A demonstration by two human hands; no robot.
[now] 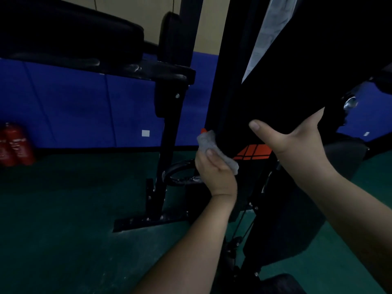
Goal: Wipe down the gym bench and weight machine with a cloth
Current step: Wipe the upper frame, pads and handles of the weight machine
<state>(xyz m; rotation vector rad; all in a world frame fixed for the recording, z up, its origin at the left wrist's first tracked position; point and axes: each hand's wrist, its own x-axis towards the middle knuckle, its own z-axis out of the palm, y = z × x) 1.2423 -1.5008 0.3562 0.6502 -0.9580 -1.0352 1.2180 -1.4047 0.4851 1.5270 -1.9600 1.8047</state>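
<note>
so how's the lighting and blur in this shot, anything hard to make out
Head view: dim overall, the black weight machine loses nearly all detail; the red extinguishers at left are smeared; wide-angle bending at the edges; the left hand and grey cloth read clearly.

Background of a dim gym corner: green floor [63, 219]; blue wall padding [74, 107] in vertical panels, carrying a small pale rectangular label [145, 133] low on one panel; cream upper wall [212, 24] above the padding; two red fire extinguishers [14, 145] (blurred, markings unreadable) standing side by side where padding meets floor, at far left
</note>
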